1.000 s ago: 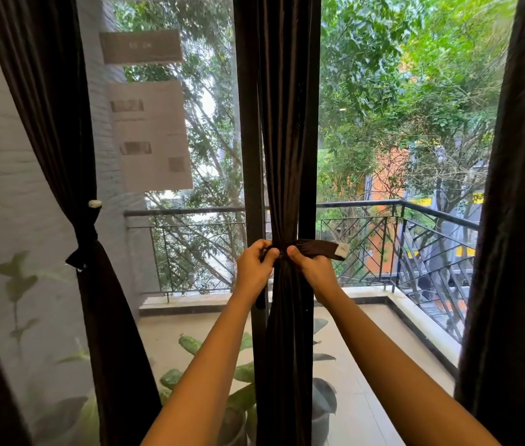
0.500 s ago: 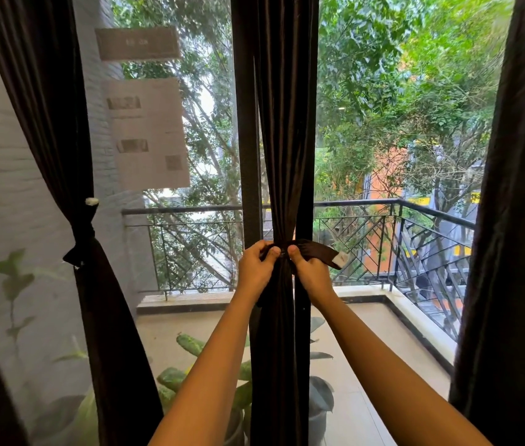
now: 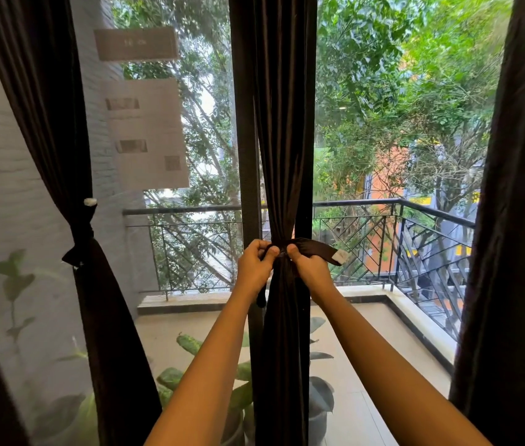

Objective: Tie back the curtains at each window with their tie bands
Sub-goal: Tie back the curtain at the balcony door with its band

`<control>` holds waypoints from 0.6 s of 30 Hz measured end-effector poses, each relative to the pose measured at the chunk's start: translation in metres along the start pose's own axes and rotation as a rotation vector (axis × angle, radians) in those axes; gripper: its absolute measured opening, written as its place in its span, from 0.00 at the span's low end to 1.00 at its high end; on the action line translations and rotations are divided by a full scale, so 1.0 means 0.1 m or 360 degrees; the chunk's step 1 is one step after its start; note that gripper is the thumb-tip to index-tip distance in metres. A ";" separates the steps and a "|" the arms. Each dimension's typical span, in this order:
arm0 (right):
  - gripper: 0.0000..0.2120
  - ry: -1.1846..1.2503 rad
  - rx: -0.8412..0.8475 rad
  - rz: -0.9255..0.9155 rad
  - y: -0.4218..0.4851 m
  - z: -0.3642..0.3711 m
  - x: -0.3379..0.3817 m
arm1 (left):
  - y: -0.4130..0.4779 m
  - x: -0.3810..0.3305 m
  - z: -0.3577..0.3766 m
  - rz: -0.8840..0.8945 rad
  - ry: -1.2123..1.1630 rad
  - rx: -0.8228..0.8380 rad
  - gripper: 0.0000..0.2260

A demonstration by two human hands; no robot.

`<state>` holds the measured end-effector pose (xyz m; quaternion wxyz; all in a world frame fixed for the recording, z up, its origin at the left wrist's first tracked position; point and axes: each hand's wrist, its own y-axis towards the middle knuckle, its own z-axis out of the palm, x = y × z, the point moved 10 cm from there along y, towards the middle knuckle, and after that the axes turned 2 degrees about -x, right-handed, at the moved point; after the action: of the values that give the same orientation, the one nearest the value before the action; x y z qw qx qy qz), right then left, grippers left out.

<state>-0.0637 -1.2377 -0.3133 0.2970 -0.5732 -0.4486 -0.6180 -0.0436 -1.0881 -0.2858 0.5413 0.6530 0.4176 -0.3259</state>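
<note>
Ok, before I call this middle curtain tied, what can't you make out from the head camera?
Head view only.
1. Join of the tie band on the middle curtain: covered by the left hand and right hand, which pinch it.
2. Right curtain: cut by the frame's right edge; whether it has a band cannot be seen.
3. Print on the papers on the glass: blurred.
</note>
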 end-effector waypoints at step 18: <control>0.19 0.0062 0.0029 -0.0022 -0.05 -0.01 0.05 | -0.07 -0.10 -0.03 0.0093 -0.0003 -0.0064 0.11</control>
<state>-0.0692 -1.2357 -0.3093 0.3068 -0.5552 -0.4522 -0.6270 -0.0539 -1.0864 -0.2792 0.5640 0.6536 0.4043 -0.3019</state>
